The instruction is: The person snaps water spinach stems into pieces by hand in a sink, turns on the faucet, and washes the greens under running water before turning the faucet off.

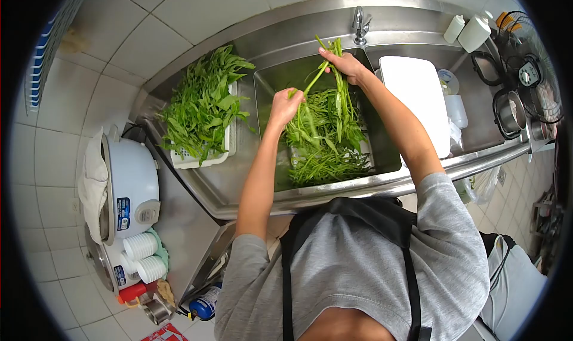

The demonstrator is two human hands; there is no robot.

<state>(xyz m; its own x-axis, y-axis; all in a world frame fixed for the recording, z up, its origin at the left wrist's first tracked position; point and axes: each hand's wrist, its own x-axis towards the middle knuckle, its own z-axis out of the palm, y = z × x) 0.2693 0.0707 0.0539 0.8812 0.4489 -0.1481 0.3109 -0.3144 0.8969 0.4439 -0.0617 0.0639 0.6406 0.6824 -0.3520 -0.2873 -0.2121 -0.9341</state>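
Note:
My right hand [346, 65], over the back of the sink basin [271, 81], is closed around a bunch of long green stems that look like water spinach [342, 96]. Their leafy ends hang down into the basin. Lower and to the left, my left hand [285, 108] is closed on a stem that runs up to the right hand. Under both hands lies a heap of cut greens [325, 169], with parts of a white basket showing around it. Left of the basin, a white basket [231, 139] is piled with leafy greens [203, 105].
A faucet [359, 25] rises behind the basin. A white board [413, 105] rests along its right side, near bottles [476, 31] and a metal pot [511, 111]. A large rice cooker [134, 177] and stacked white cups [143, 254] stand at left.

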